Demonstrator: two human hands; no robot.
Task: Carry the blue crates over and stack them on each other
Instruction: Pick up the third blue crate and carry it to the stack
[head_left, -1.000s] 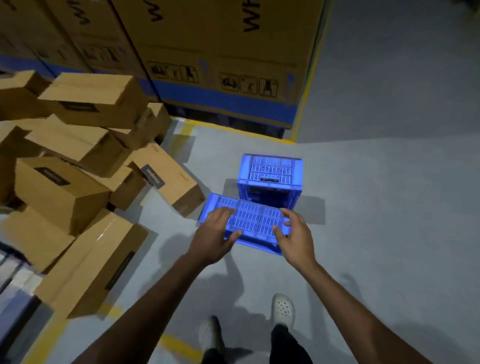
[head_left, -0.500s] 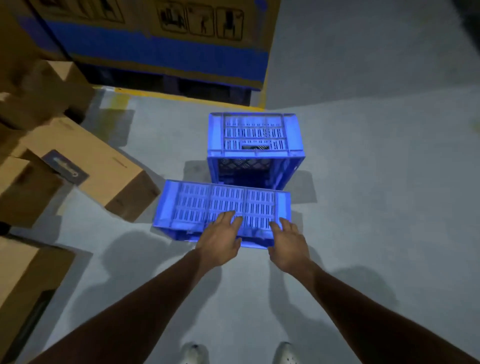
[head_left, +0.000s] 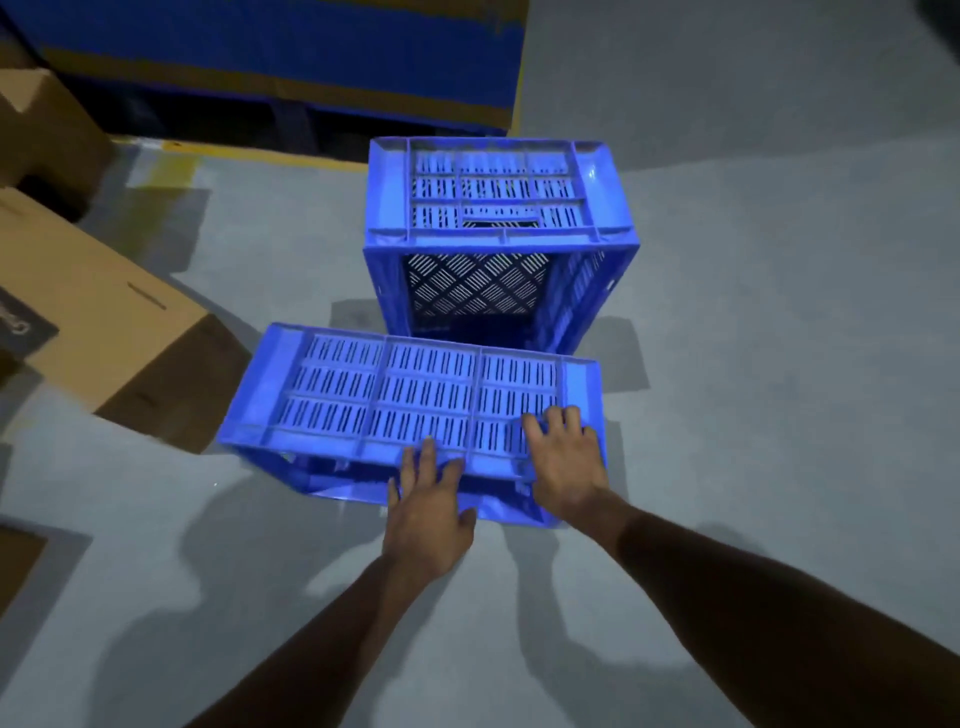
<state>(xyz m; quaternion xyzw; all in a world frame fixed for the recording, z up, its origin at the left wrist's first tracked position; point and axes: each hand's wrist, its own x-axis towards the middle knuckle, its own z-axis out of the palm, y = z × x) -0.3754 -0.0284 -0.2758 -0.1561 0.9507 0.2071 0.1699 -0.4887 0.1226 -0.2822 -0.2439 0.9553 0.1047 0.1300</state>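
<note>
Stacking not yet done, by my read: two blue crates sit on the grey floor, touching or nearly so, neither atop the other. Near crate (head_left: 410, 410), centre frame, lies with a slatted side facing up. Far crate (head_left: 498, 228), just above it, lies tipped, showing its lattice base. Left hand (head_left: 428, 512) and right hand (head_left: 563, 457) rest spread, fingers flat on the near crate's near edge, gripping nothing.

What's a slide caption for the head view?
Both hands rest on a blue crate lying before a second crate on the warehouse floor.
</note>
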